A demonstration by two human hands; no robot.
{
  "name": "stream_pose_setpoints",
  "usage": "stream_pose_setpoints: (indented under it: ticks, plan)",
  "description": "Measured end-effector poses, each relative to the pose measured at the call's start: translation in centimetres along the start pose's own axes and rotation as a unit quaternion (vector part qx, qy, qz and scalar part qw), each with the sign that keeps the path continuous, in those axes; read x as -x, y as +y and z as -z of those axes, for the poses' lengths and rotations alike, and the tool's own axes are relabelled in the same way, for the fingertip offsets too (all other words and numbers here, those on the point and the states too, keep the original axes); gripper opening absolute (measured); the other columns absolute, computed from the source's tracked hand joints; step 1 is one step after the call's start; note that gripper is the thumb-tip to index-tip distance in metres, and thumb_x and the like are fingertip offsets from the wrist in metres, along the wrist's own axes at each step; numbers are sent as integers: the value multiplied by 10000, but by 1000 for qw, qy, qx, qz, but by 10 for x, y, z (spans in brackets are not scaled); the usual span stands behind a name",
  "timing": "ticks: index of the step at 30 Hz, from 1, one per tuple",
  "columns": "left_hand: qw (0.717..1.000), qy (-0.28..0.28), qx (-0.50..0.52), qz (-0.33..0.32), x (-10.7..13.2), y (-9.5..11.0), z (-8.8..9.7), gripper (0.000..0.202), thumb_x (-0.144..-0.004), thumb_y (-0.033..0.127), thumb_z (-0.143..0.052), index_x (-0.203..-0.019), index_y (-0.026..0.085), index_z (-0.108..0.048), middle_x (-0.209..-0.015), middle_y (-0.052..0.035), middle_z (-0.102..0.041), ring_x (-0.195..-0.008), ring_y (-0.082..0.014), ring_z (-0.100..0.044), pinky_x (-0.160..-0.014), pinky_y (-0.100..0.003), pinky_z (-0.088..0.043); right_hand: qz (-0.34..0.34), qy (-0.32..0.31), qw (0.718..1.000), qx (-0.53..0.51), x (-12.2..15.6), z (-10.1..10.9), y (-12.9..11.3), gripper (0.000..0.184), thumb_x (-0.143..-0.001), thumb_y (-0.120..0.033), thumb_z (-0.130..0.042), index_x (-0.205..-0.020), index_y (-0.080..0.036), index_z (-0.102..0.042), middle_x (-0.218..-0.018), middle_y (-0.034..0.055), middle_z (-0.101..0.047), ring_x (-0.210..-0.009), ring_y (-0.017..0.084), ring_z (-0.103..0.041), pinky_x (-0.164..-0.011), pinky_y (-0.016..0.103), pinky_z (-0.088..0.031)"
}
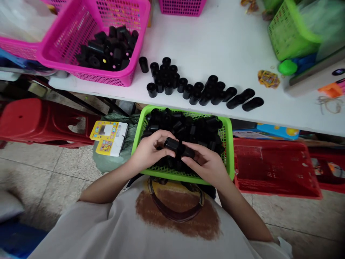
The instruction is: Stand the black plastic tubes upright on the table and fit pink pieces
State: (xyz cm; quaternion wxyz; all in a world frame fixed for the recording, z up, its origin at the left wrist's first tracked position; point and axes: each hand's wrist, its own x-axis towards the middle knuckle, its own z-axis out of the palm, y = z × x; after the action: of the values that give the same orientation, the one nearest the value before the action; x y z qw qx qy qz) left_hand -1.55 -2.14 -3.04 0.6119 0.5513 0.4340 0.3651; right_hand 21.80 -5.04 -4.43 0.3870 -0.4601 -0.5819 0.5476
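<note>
My left hand (pixel 151 151) and my right hand (pixel 206 163) meet over a green basket (pixel 229 151) on my lap, which is full of several small black cylinders. The left hand's fingers are wrapped round one black cylinder (pixel 171 144). The right hand pinches another black cylinder (pixel 188 153) that butts against the first. On the white table (pixel 229 43) beyond stand and lie several more black cylinders (pixel 199 90) in a loose row.
A pink basket (pixel 67 39) with black cylinders sits at the table's left edge, another pink basket (pixel 182 7) at the back. A light green basket (pixel 291 32) stands far right. Below are a red crate (pixel 275 169), a red stool (pixel 35 120) and a yellow box (pixel 109 136).
</note>
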Motion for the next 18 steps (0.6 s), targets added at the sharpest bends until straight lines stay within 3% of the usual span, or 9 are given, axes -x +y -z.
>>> stream_pose_setpoints:
  ticks: [5, 8, 11, 13, 15, 18]
  plan:
    - [998, 7, -65, -7, 1, -4, -2, 467, -795, 454, -925, -1144, 224, -717, -1022, -46, -812, -893, -204, -759, -850, -311, -582, -19, -10, 1000, -12, -2, 2, -4, 405, -886, -396, -834, -1269, -268, -793, -1244, 73, -823, -1035, 245, -817, -917, 409, -706]
    - [989, -24, -136, -53, 2, -9, -8, 443, -928, 459, -795, -1307, 251, -699, -1298, -96, -786, -1181, -266, -752, -1045, -396, -581, -40, -7, 999, -27, -4, -2, -1, 474, -882, -424, -836, -1321, -263, -759, -1267, 83, -808, -1066, 247, -800, -938, 421, -698]
    - [957, -105, -237, -127, 1, -8, -9, 578, -1043, 491, -624, -1566, 259, -539, -1625, -156, -565, -1500, -303, -555, -1242, -499, -458, -38, -12, 997, -59, -5, -9, 4, 639, -903, -455, -804, -1490, -288, -615, -1269, 93, -775, -1081, 222, -769, -889, 375, -696]
    - [932, -139, -298, -150, 0, -2, -6, 681, -1062, 539, -571, -1655, 237, -425, -1710, -190, -435, -1581, -327, -450, -1272, -532, -421, -22, -14, 999, -40, -6, -8, 5, 677, -932, -474, -762, -1549, -303, -541, -1284, 102, -733, -1024, 203, -754, -853, 363, -688]
    - [917, -109, -349, -158, -2, 6, 3, 671, -1077, 514, -551, -1671, 239, -399, -1724, -183, -415, -1604, -341, -410, -1284, -543, -404, 17, 23, 999, 30, -9, 3, 5, 587, -961, -462, -724, -1508, -302, -582, -1320, 115, -692, -1009, 205, -740, -890, 395, -670]
    - [909, 48, -375, -177, -9, 15, 27, 606, -1063, 423, -600, -1639, 319, -442, -1670, -119, -512, -1516, -357, -520, -1257, -584, -430, 82, 188, 965, 164, -17, 44, 10, 421, -964, -436, -730, -1355, -289, -677, -1325, 110, -686, -1132, 250, -707, -1016, 474, -610]
